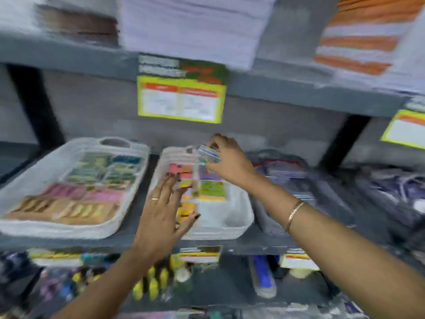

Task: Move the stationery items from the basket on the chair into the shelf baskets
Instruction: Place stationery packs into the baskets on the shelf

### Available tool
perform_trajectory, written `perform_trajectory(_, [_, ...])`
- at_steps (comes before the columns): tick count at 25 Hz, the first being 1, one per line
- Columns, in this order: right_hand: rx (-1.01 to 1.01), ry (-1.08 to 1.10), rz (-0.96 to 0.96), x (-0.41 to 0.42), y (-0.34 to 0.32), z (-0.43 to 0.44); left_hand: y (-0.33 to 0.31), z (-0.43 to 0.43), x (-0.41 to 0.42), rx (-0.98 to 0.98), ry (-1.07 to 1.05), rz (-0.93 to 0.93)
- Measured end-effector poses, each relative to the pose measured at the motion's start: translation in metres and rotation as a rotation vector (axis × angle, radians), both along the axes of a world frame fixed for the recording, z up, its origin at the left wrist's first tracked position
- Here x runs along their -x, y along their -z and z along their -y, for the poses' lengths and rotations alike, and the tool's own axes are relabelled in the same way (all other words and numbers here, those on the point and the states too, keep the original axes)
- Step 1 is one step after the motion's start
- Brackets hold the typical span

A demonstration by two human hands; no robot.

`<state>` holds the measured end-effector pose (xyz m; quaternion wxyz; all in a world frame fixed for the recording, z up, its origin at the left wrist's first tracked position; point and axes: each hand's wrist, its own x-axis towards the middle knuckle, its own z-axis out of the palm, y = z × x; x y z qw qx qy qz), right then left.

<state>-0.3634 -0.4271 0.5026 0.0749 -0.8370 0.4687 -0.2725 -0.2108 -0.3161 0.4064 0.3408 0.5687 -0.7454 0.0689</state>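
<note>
The picture is blurred by motion. A white shelf basket in the middle of the grey shelf holds several small colourful packets. My right hand is over the basket's far end, shut on a small blue-and-white packet. My left hand lies flat with fingers spread over the packets at the basket's left side, holding nothing. A second white shelf basket to the left is filled with rows of coloured items. The basket on the chair is out of view.
A dark basket with packaged goods sits right of the middle one. Paper stacks fill the shelf above; a yellow label hangs from its edge. Lower shelf holds small bottles and other stock.
</note>
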Motion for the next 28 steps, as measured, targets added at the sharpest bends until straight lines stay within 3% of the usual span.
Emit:
perform_trajectory(6, [-0.111, 0.204, -0.15, 0.2, 0.021, 0.057, 0.0, 0.06, 0.183, -0.166, 0.06, 0.161])
perform_trajectory(11, [-0.392, 0.134, -0.335, 0.297, 0.064, 0.066, 0.023, 0.084, 0.251, -0.33, 0.017, 0.288])
perform_trajectory(15, [-0.455, 0.115, -0.509, 0.321, 0.092, 0.063, 0.029, 0.085, 0.263, -0.386, 0.03, 0.297])
perform_trajectory(28, [-0.514, 0.019, -0.434, 0.324, 0.115, 0.06, 0.037, 0.084, 0.262, -0.39, 0.002, 0.311])
